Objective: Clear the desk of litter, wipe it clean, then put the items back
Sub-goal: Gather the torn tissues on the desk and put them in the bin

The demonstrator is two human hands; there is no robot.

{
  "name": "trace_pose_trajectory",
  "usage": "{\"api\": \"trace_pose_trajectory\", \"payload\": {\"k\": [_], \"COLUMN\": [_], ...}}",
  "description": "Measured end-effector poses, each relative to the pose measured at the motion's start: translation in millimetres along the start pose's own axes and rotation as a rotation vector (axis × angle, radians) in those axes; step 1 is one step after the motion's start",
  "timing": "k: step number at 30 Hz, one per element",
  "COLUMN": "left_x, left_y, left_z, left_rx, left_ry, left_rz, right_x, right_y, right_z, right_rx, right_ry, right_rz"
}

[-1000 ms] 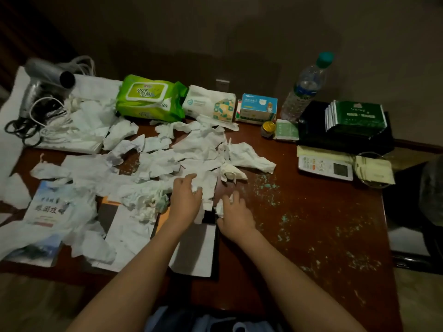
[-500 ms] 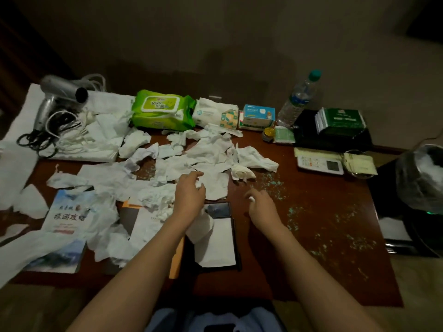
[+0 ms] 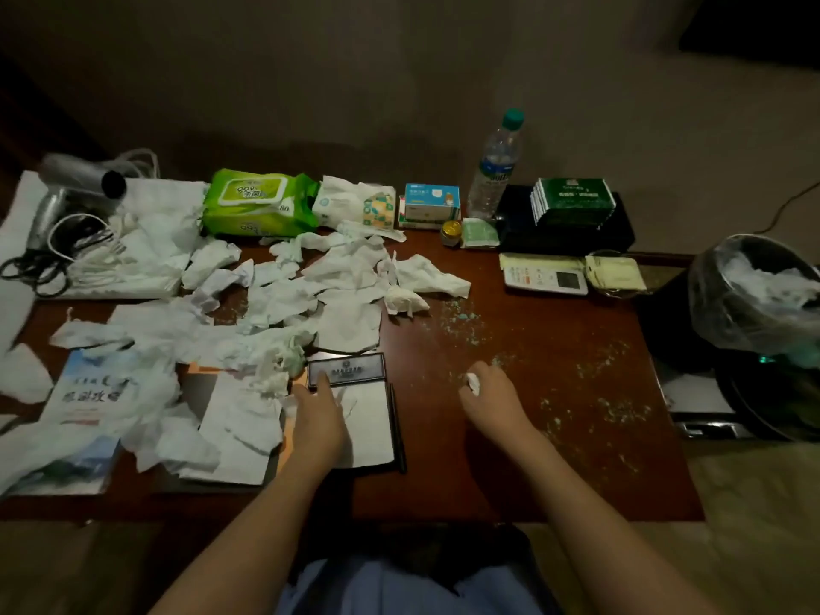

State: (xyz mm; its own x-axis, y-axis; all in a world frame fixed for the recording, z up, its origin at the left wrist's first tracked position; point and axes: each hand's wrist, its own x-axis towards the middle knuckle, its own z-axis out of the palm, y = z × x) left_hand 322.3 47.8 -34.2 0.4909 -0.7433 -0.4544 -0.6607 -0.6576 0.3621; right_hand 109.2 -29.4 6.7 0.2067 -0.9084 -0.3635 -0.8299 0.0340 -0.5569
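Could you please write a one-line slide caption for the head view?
Right hand pinches a tissue scrap; left hand rests on the notepad.

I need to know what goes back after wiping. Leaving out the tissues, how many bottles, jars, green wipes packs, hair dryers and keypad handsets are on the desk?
Water bottle: 1
Small jar: 1
Green wipes pack: 1
Hair dryer: 1
White keypad handset: 1
Total: 5
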Motion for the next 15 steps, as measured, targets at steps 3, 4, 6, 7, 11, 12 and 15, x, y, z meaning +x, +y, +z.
{"api": "trace_pose_trajectory", "payload": {"k": [3, 4, 6, 7, 11, 12, 15], "left_x": [0, -5, -15, -20, -45, -53, -80], "left_y": [12, 18, 36, 52, 150, 176, 248], "left_z": [-1, -4, -9, -12, -9, -6, -2], "left_rx": [-0.046, -0.030, 0.027, 0.041, -0.036, -0.106, -0.260], "left_ry": [0.200, 0.234, 0.296, 0.325, 0.380, 0.373, 0.317], "left_rz": [-0.141, -0.156, -0.076, -0.025, 0.155, 0.224, 0.391], "right_x": [0, -1, -5, -8, -18, -19, -18], "right_y": [16, 22, 33, 39, 66, 74, 96], "right_z": [-9, -16, -38, -52, -113, -128, -168], "right_rx": [-0.022, -0.034, -0.051, -0.057, -0.065, -0.058, -0.023], "right_ry": [-0.031, -0.043, -0.041, -0.032, -0.004, 0.014, 0.122], "right_rz": [-0.065, -0.086, -0.130, -0.157, -0.208, -0.204, -0.215]}}
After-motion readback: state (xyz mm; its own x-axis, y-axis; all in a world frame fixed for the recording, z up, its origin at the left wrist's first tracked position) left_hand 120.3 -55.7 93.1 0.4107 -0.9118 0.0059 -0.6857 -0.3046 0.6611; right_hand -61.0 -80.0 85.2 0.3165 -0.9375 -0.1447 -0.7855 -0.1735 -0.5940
